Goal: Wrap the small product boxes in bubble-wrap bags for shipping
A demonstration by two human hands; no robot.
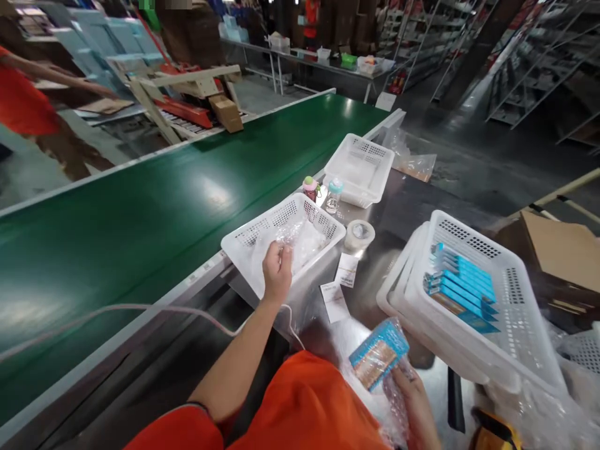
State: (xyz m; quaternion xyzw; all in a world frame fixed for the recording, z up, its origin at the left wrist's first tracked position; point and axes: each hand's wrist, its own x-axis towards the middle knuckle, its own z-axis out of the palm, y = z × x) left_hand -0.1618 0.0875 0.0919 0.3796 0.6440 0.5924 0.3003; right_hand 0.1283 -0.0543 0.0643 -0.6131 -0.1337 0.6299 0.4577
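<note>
My left hand (pixel 277 270) is over the near side of a white plastic basket (pixel 239 242), fingers pinched on a clear plastic bag (pixel 291 232) that lies inside it. In my right hand (pixel 415 394), low in the view, is a blue box (pixel 380 351) with a brown panel. Clear bubble wrap (pixel 396 400) is around the box and hangs below it. Two white paper slips (pixel 334 302) lie on the metal table between my hands. A roll of tape (pixel 360 235) sits beside the basket.
A stack of white baskets (pixel 520 312) on the right holds several blue boxes (pixel 464 287). Another white basket (pixel 360 164) and two bottles (pixel 334 195) stand behind. A green conveyor belt (pixel 164 206) runs along the left. A cardboard box (pixel 562 250) is at far right; a person (pixel 32 100) stands beyond the belt.
</note>
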